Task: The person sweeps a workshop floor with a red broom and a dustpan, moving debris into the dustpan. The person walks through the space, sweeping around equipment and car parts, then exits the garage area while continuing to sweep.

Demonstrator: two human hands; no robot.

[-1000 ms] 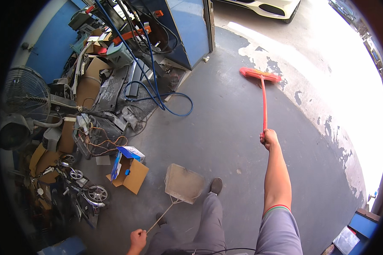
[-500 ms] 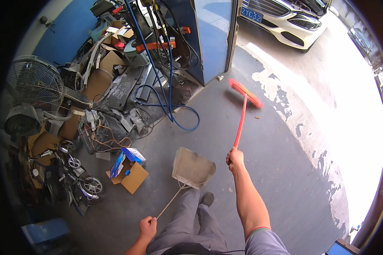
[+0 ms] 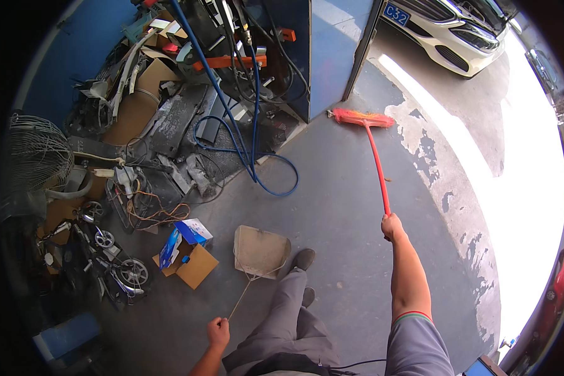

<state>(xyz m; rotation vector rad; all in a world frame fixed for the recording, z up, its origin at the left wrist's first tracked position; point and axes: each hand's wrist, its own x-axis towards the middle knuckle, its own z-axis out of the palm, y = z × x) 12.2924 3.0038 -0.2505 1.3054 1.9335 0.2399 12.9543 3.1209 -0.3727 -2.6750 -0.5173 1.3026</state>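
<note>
My right hand (image 3: 392, 226) is wrapped round the end of a red broom handle, with the arm stretched forward. The broom (image 3: 377, 164) reaches away from me, and its red and yellow bristle head (image 3: 362, 118) lies on the grey floor close to the foot of the blue door panel. My left hand (image 3: 219, 331) is closed on the thin handle of a long-handled dustpan. That dustpan (image 3: 262, 252) is flat, beige and dusty, and sits in front of my feet. A small brown scrap (image 3: 388, 180) lies beside the broom handle.
An opened cardboard box (image 3: 197, 264) stands left of the dustpan. Further left are a small motorbike-like machine (image 3: 122, 266), a fan (image 3: 39, 153) and heaped scrap parts. A blue hose (image 3: 274, 190) loops onto the floor. A white car (image 3: 448, 37) stands beyond the doorway.
The broom head has swung from slanted to nearly crosswise, closer to the door panel. My right hand has moved right, and the dustpan has shifted left in view. My feet have changed position.
</note>
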